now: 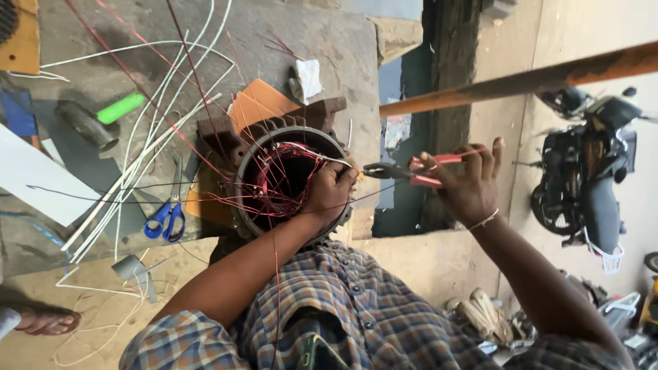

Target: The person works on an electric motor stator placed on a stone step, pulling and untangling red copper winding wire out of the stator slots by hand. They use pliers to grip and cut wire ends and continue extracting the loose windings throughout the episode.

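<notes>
Pliers [401, 173] lying level, nose toward motor [288, 178], right hand [466, 181] fingers gripping handles, left hand [329, 192] pinching wire.

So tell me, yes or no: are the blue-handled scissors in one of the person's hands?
No, the blue-handled scissors lie on the bench left of the motor housing; the right hand holds red-handled pliers.

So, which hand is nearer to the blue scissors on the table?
The left hand. It rests on the rim of the motor stator, to the right of the scissors. The right hand holds red pliers farther right, beyond the stator.
</notes>
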